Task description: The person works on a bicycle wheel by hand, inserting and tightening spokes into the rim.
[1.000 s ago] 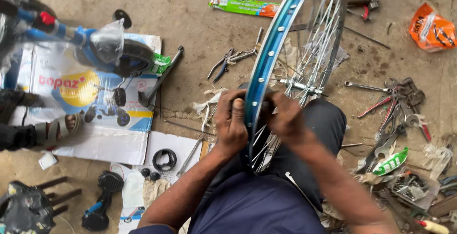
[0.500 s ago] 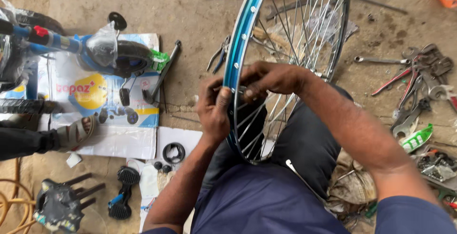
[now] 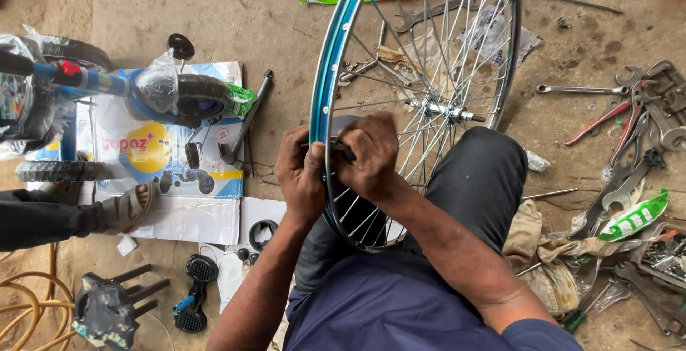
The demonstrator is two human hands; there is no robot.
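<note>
A blue-rimmed bicycle wheel (image 3: 336, 72) with silver spokes and a hub (image 3: 444, 110) stands upright between my knees. My left hand (image 3: 300, 172) grips the blue rim from the outside at its lower left. My right hand (image 3: 371, 152) reaches through from the spoke side and pinches a small dark tool (image 3: 343, 152) against the rim, touching my left hand. Both sets of fingers are closed. What the tool turns is hidden under my fingers.
A small blue child's cycle (image 3: 136, 90) lies on a printed carton (image 3: 164, 172) at left. Another person's sandalled foot (image 3: 128, 208) rests beside it. Spanners and pliers (image 3: 629, 137) are scattered at right, pedals (image 3: 193, 290) and a yellow hose (image 3: 28, 308) at lower left.
The view has shifted, and the wheel now sits further right and lower in it. My right hand has drawn back toward the rim and closed up against my left hand.
</note>
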